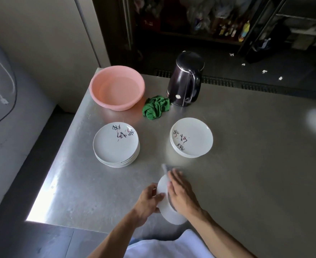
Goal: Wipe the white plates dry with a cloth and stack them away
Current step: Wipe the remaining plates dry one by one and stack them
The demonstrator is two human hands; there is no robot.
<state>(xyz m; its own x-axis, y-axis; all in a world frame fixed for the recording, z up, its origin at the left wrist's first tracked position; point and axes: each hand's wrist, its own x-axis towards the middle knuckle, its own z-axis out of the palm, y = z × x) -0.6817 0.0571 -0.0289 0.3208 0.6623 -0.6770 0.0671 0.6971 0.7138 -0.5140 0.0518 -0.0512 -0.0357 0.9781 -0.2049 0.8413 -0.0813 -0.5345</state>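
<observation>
Held plate: a white plate [169, 213] is tilted up on its edge between the two hands, over the near part of the table [246, 146] and apart from both stacks.
Left hand: the left hand [149, 200] grasps the plate's left rim, with its fingers curled round the edge.
Right hand: the right hand [181, 192] lies against the right side of the plate with its fingers straight and together, pressing flat and gripping nothing that I can make out.
Pale scrap: a blurred pale scrap [165, 168] sticks up past the plate's top edge, just beside the right fingertips. I cannot tell whether it is a cloth.
Left stack: the left stack [116, 146] of white plates sits on the table beyond the hands. Its top plate faces up and shows dark brush writing.
Right stack: the right stack [192, 138] is well apart from the left one and looks lower. Its top plate has the same kind of writing.
Green cloth: a green cloth [156, 108] lies crumpled on the table between the basin and the kettle, touching the kettle's base.
Basin: a pink basin [117, 87] stands at the far left corner of the table.
Kettle: a dark kettle [186, 79] stands upright to the right of the basin, near the far edge.
</observation>
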